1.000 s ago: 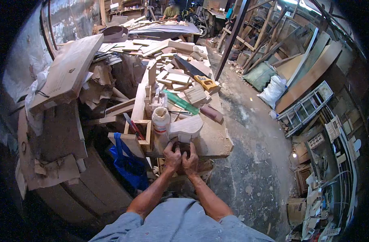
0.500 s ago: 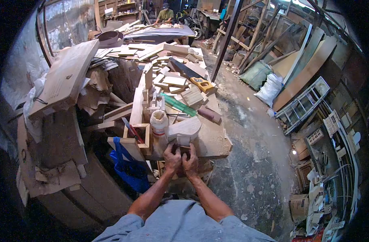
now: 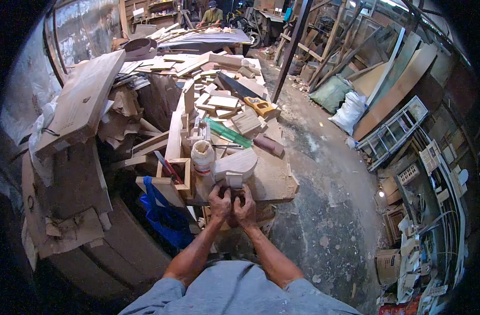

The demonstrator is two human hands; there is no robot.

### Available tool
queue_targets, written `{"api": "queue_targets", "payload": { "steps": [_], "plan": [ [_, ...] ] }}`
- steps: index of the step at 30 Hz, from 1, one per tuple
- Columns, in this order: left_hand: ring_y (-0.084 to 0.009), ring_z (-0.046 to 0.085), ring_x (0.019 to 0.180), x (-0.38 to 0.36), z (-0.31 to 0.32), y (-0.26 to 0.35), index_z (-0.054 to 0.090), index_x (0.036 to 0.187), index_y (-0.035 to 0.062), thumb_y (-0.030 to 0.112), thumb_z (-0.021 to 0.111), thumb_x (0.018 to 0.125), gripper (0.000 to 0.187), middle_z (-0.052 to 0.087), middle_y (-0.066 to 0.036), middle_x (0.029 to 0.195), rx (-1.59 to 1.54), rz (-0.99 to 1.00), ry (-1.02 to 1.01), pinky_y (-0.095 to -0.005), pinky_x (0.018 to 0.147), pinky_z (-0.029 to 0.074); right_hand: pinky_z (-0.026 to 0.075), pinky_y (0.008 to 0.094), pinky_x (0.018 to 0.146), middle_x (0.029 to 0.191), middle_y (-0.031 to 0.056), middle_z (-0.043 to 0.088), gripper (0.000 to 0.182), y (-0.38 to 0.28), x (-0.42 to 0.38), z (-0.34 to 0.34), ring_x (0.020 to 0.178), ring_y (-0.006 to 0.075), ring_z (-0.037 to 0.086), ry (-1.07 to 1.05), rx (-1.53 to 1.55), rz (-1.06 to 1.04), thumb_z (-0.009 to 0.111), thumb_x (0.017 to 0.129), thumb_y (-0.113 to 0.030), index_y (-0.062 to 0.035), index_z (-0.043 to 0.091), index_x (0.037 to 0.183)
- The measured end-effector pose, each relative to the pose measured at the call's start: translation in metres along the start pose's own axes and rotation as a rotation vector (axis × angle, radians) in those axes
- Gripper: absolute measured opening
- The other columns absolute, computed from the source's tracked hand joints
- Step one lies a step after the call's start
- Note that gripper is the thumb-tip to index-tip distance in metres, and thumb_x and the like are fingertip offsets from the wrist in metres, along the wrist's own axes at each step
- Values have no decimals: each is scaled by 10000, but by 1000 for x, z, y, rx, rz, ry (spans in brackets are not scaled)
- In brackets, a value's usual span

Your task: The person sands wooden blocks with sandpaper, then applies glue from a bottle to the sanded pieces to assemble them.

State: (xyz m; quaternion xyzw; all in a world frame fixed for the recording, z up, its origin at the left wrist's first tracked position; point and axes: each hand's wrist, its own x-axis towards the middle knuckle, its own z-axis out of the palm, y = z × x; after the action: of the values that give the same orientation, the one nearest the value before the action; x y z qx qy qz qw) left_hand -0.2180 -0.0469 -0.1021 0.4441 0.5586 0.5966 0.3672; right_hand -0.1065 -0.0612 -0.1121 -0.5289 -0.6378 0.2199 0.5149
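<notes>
At the front edge of the workbench, both my hands close on a small pale piece with a rounded top, which looks like wood. My left hand has its fingertips at the left side of it, thumb bent inward. From the right, my right hand grips the other side, its fingers curled. The piece's lower part is hidden by my fingers. Just behind it lies a larger pale wooden piece with a curved edge. An open white jar stands to the left of that.
A handsaw, a green strip, a brown rolled piece and many wood offcuts cover the bench. A wooden box holds a red-handled tool. A blue bag hangs left. Another person sits far back.
The view has shifted slightly, so the bench sits a little further left and up. My hands stay at the small piece, which appears tipped a little more upright.
</notes>
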Motion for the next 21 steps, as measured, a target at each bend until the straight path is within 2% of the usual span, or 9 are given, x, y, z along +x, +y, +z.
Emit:
{"api": "queue_targets", "payload": {
  "steps": [9,13,15,18,21],
  "plan": [
    [-259,664,1066,1,1,-2,637,1272,-37,38,606,902,379,710,-176,1157,52,39,-11,-340,963,492,488,454,1009,1291,321,585,559,5,3,0,1188,439,609,0,9,1,588,909,-119,62,442,1417],
    [-245,665,1031,-2,1,3,644,1225,-44,43,614,905,334,713,-156,1127,14,20,-10,-340,943,500,485,456,1014,1315,332,574,564,-18,4,-11,1208,451,597,-59,33,109,603,907,-120,62,446,1417],
    [-224,670,992,-1,0,13,656,1150,-54,58,636,912,263,726,-140,1077,5,56,-18,-346,921,514,479,458,1022,1325,333,568,563,-7,4,-4,1214,458,590,-29,-5,31,606,905,-116,62,451,1416],
    [-213,659,1005,-4,0,25,656,1153,-47,67,640,916,264,716,-139,1087,8,59,8,-342,920,513,465,453,1041,1345,321,562,558,3,1,2,1234,453,575,-3,-2,-6,606,903,-111,55,461,1416],
    [-218,648,1011,-7,-3,28,632,1221,-43,56,618,919,318,701,-138,1108,8,45,-22,-343,926,503,451,442,1059,1330,289,572,535,-7,0,-3,1245,443,559,13,37,9,609,893,-85,43,481,1397]
  ]
}}
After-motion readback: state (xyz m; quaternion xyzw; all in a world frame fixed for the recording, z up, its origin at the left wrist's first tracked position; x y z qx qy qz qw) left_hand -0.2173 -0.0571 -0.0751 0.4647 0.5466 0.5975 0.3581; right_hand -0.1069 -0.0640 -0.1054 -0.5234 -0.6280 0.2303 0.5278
